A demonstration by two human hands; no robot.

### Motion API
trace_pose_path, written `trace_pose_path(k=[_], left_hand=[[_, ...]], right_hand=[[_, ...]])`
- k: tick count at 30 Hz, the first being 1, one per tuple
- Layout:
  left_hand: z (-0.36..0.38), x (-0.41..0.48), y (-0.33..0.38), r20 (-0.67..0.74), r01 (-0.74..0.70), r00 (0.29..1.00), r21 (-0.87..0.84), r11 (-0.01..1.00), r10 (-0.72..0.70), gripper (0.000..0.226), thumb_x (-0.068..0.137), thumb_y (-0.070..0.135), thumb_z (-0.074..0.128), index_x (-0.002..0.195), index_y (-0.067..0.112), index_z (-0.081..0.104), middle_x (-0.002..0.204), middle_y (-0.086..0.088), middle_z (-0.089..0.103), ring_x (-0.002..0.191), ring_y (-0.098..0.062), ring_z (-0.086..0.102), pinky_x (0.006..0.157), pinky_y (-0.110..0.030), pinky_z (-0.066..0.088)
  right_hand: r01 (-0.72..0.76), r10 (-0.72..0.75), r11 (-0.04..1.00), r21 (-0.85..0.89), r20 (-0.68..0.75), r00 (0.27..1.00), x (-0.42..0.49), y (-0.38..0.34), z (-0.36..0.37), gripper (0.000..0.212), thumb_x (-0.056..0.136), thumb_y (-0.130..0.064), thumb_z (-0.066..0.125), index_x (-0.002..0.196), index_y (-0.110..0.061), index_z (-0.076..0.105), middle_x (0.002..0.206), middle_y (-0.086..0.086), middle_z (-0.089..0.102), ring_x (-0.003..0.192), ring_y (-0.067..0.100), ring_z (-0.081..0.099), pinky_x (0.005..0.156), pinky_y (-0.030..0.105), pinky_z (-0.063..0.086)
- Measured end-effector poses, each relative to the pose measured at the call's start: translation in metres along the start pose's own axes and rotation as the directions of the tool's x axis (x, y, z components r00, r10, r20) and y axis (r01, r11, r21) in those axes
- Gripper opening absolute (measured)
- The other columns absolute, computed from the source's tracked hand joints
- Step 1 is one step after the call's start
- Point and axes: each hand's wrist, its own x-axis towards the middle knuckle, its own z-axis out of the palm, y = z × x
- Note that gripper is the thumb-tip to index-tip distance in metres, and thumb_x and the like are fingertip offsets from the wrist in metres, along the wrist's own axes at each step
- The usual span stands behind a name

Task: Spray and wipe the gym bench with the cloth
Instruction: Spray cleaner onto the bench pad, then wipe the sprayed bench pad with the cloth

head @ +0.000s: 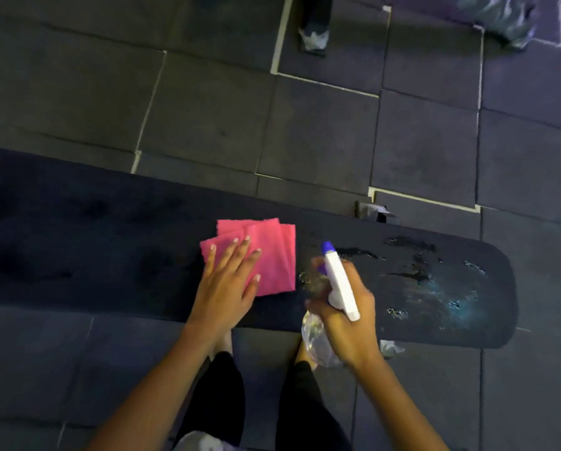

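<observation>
While flat under left hand (227, 281), cloth (266, 252).

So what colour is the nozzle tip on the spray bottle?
Purple-blue, on the white head of the spray bottle in the right hand; the head view shows it.

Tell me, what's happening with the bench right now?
Left hand flat on pink cloth. Right hand gripping spray bottle. Bench wet at right end. Nothing blocking.

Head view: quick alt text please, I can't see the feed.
A person's left hand lies flat on a folded pink cloth on a dark gym bench, while the right hand holds a spray bottle aimed at the bench's wet right end.
</observation>
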Motion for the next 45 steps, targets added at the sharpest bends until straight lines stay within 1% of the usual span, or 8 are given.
trace_pose_path(k=[15,21,24,27,31,35,42,45], left_hand=[[-0.036,-0.024,-0.141,0.014,0.105,0.994,-0.038,0.994,-0.104,0.054,0.097,0.034,0.043,0.147,0.017,0.031,0.158,-0.004,0.018,0.147,-0.021,0.012,0.119,-0.043,0.004],[-0.012,-0.037,-0.138,0.064,0.089,0.994,-0.067,0.994,-0.085,0.051,0.096,0.031,0.044,0.144,0.015,0.037,0.157,-0.006,0.024,0.146,-0.022,0.017,0.118,-0.042,0.006],[-0.002,-0.045,-0.126,-0.014,0.029,0.999,-0.062,0.998,-0.030,0.044,0.090,0.022,0.057,0.131,0.009,0.054,0.146,-0.011,0.044,0.136,-0.029,0.038,0.113,-0.051,0.025],[0.004,-0.044,-0.114,-0.131,-0.063,0.990,-0.037,0.997,0.057,0.038,0.084,0.021,0.058,0.119,0.007,0.064,0.131,-0.011,0.060,0.121,-0.028,0.056,0.102,-0.050,0.043],[0.003,-0.026,-0.095,-0.184,-0.026,0.983,-0.026,0.999,0.020,0.029,0.082,0.014,0.068,0.109,0.005,0.067,0.101,-0.011,0.070,0.088,-0.031,0.067,0.071,-0.041,0.057],[0.000,-0.002,-0.077,-0.095,0.156,0.985,0.109,0.982,-0.146,0.032,0.084,0.020,0.067,0.113,0.007,0.064,0.073,-0.008,0.065,0.061,-0.028,0.063,0.054,-0.038,0.047],[0.016,0.018,-0.059,-0.033,0.291,0.956,-0.028,0.956,-0.292,0.044,0.098,0.027,0.042,0.142,0.018,0.038,0.092,-0.012,0.070,0.073,-0.037,0.067,0.057,-0.040,0.049],[0.015,0.024,-0.053,-0.085,0.353,0.927,-0.131,0.927,-0.365,0.027,0.098,0.027,0.040,0.122,0.015,0.048,0.089,-0.018,0.069,0.080,-0.041,0.065,0.061,-0.045,0.048]], right_hand=[[0.311,-0.310,0.950,0.029,-0.011,0.951,0.102,-0.086,0.202,0.072,0.074,0.014,0.057,0.119,-0.041,0.044,0.105,-0.009,0.064,0.103,0.026,0.066,0.087,0.047,0.055],[0.300,-0.298,0.954,-0.026,0.059,0.953,0.115,-0.068,0.248,0.062,0.078,0.004,0.059,0.136,-0.010,0.042,0.095,-0.030,0.066,0.094,-0.007,0.065,0.080,0.009,0.048],[0.247,-0.244,0.967,-0.060,0.062,0.968,0.113,-0.067,0.242,0.068,0.078,-0.004,0.067,0.139,-0.016,0.040,0.104,-0.040,0.060,0.097,-0.006,0.064,0.085,0.018,0.052],[0.220,-0.209,0.970,-0.100,0.115,0.971,0.105,-0.060,0.219,0.074,0.072,-0.018,0.083,0.136,-0.018,0.046,0.121,-0.013,0.064,0.107,0.007,0.062,0.091,0.023,0.051],[0.184,-0.195,0.938,-0.293,-0.010,0.981,0.092,-0.028,0.166,0.020,0.079,-0.014,0.075,0.095,-0.024,0.069,0.096,-0.006,0.070,0.088,0.005,0.065,0.079,0.025,0.054],[-0.116,-0.033,0.840,-0.530,-0.264,0.964,0.086,0.022,0.115,0.007,0.082,-0.014,0.067,0.087,-0.013,0.072,0.087,0.008,0.067,0.083,0.029,0.064,0.074,0.037,0.052],[-0.075,-0.043,0.738,-0.671,-0.157,0.987,0.090,0.055,0.100,0.019,0.088,-0.024,0.064,0.095,-0.007,0.069,0.095,0.013,0.063,0.092,0.033,0.057,0.078,0.044,0.050],[-0.018,-0.077,0.768,-0.640,-0.121,0.990,0.094,0.054,0.098,0.017,0.089,-0.018,0.060,0.098,-0.008,0.071,0.091,0.011,0.065,0.087,0.030,0.059,0.074,0.042,0.051]])
